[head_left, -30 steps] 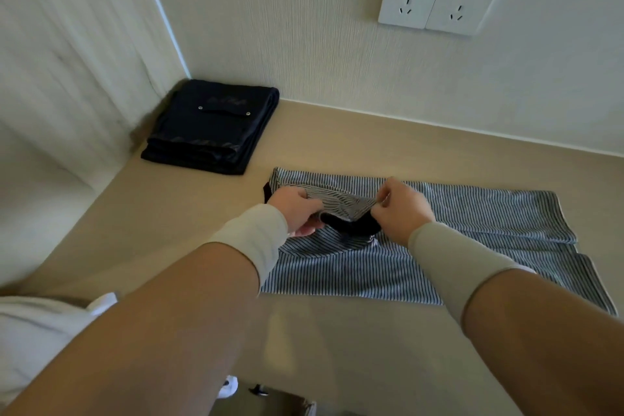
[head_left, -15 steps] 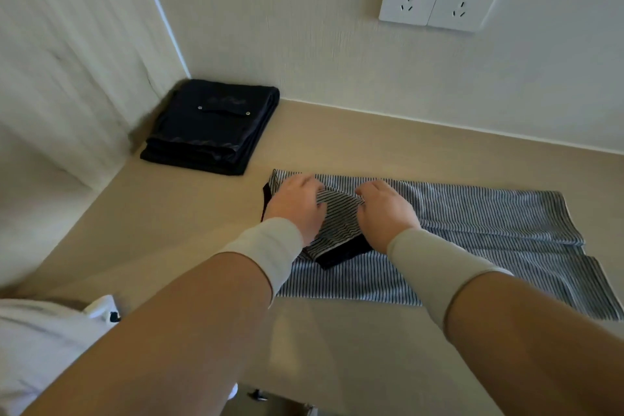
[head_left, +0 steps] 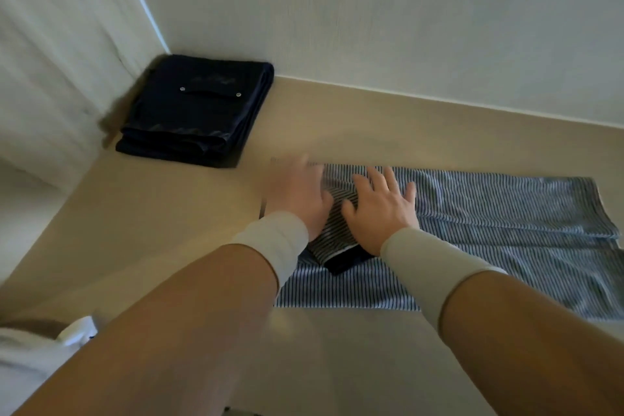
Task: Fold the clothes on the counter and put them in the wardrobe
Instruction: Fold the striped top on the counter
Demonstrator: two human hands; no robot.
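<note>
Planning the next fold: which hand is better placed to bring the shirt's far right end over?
Right. The right hand lies flat on the shirt nearer its long right side; the left hand is at the left edge.

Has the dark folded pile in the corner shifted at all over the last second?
No. The dark folded pile still sits tight in the wall corner; only the camera view shifted.

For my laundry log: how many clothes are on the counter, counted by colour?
Striped blue and white: 1, the striped garment, spread flat
Dark navy: 1, the navy garment, folded in the corner
Total: 2
</note>
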